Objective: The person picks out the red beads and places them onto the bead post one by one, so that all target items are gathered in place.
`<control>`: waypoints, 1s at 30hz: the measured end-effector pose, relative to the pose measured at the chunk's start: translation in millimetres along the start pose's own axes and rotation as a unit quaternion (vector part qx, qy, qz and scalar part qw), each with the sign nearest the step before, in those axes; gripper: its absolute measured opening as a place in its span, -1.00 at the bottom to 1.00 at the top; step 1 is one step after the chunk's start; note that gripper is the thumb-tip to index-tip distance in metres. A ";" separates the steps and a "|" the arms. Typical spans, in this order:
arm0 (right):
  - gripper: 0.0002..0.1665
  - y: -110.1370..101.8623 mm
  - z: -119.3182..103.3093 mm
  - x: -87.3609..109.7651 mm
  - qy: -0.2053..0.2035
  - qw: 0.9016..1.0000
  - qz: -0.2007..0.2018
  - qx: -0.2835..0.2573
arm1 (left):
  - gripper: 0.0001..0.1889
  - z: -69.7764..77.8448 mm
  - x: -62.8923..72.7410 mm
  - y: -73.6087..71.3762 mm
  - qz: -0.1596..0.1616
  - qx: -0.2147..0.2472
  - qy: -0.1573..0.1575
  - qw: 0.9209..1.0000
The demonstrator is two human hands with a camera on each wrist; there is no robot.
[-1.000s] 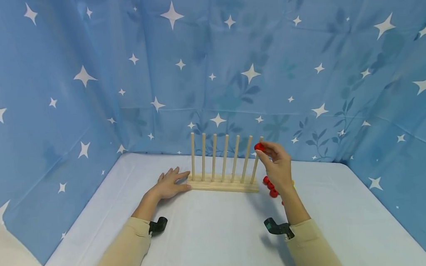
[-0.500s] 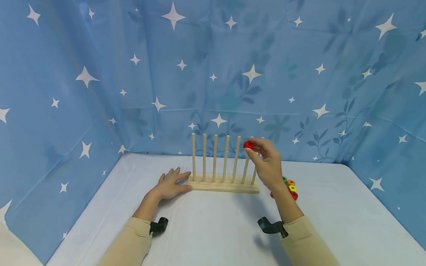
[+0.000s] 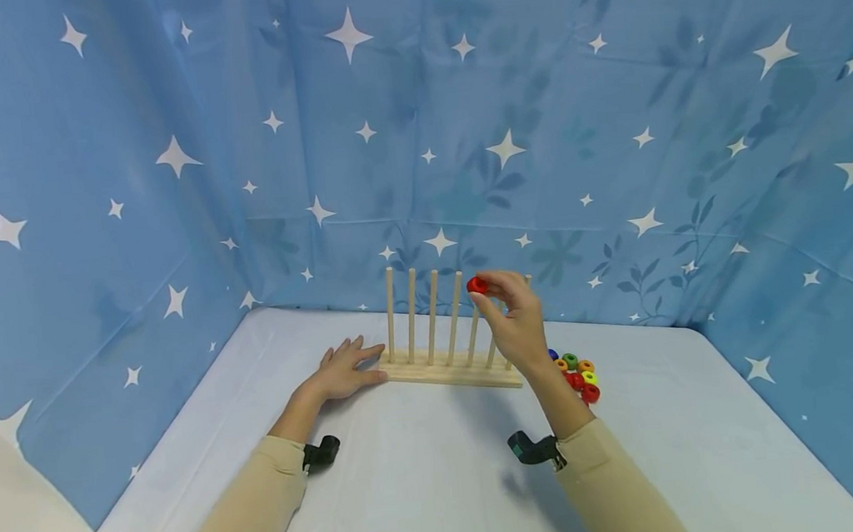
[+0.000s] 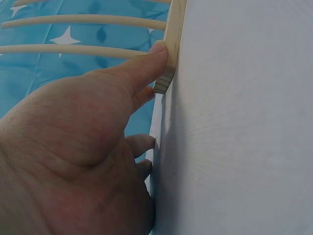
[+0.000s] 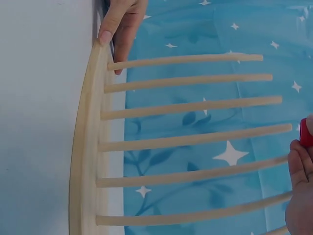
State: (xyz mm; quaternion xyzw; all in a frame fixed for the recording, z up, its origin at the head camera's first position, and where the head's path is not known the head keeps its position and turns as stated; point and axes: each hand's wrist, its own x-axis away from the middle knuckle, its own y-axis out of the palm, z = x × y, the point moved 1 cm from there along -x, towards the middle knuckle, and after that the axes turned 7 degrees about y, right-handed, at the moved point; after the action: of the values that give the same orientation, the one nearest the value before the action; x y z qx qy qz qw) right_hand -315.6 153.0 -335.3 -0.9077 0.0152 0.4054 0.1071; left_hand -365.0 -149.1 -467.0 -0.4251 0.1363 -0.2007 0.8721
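A wooden peg rack point(image 3: 450, 373) with several upright pegs stands toward the back of the table. My left hand point(image 3: 344, 371) rests at its left end, fingers spread. In the left wrist view the thumb point(image 4: 155, 55) presses the front of the rack's end, with the index finger partly hidden behind it. My right hand point(image 3: 513, 318) pinches a red bead point(image 3: 476, 285) between thumb and fingertips, at the height of the peg tops and right of the middle. In the right wrist view the bead point(image 5: 306, 134) sits near one peg's tip point(image 5: 288, 128). No bead is on the visible pegs.
A small cluster of loose beads lies right of the rack, including a green bead point(image 3: 569, 361), a yellow bead point(image 3: 589, 378) and a red bead point(image 3: 590, 392). A blue star-patterned curtain point(image 3: 419, 175) hangs behind the white table point(image 3: 414, 484).
My right hand has moved left along the peg tops with the red bead, from the rightmost peg toward the middle, uncovering the loose beads. My left hand stays at the rack's end.
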 end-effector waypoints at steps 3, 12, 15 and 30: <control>-0.66 4.3 -5.7 -2.5 -0.007 1.000 -0.005 0.011 | -0.26 0.7 -0.3 0.2 -0.002 0.001 0.000 1.000; -0.68 17.9 -17.4 -11.1 -0.015 0.998 -0.016 0.050 | -0.28 1.5 1.1 0.7 -0.003 -0.001 0.003 1.000; -0.69 23.0 -19.5 -13.4 -0.019 0.998 -0.017 0.061 | -0.28 1.6 3.0 0.7 -0.004 0.004 0.002 1.000; -0.64 43.6 5.7 -32.1 -0.035 0.994 -0.053 0.088 | -0.26 1.2 1.3 0.8 -0.002 0.002 0.000 1.000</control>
State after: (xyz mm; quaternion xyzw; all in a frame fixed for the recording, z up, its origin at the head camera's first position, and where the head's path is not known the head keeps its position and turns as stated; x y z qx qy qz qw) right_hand -346.3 109.7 -323.2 -0.8796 -0.0009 0.4277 0.2083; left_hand -363.2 -148.4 -467.1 -0.4234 0.1349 -0.2023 0.8727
